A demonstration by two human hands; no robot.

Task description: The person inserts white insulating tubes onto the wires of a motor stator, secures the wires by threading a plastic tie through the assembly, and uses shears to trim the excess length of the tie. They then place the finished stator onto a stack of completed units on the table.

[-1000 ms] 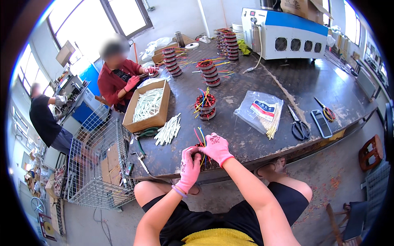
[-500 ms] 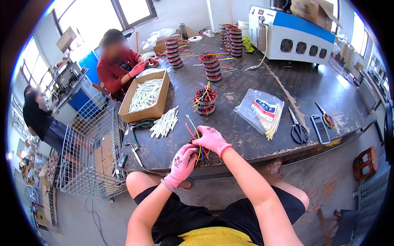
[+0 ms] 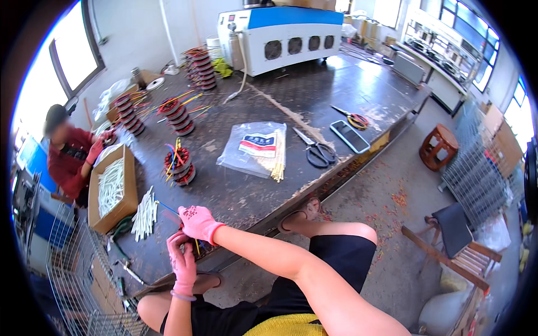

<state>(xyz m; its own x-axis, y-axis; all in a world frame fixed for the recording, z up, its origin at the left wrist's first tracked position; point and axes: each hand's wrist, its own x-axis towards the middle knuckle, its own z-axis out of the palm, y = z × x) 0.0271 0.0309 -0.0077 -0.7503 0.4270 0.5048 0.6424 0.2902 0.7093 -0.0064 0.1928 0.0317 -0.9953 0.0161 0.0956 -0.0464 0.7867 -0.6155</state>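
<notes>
Both pink-gloved hands meet at the table's near edge. My left hand (image 3: 182, 257) and my right hand (image 3: 199, 224) are closed around a wired stator (image 3: 197, 246), mostly hidden by the gloves. Blue, red and yellow wires poke out around the fingers. Just beyond stands a short stack of stators (image 3: 180, 167) with red windings and loose coloured leads. Left of my hands lies a pile of white sleeve tubes (image 3: 145, 215), beside a cardboard box (image 3: 130, 190) filled with more of them.
A plastic bag of pale sleeves (image 3: 249, 150), black-handled scissors (image 3: 319, 154), a phone (image 3: 350, 136) and orange-handled scissors (image 3: 356, 120) lie to the right. Taller stator stacks (image 3: 177, 116) stand farther back, near a blue-and-white machine (image 3: 280, 42). Another person (image 3: 73, 157) works at the left.
My view has swung to the right, so the table and hands appear farther left. Both hands stay together on the stator, with its wires now showing less.
</notes>
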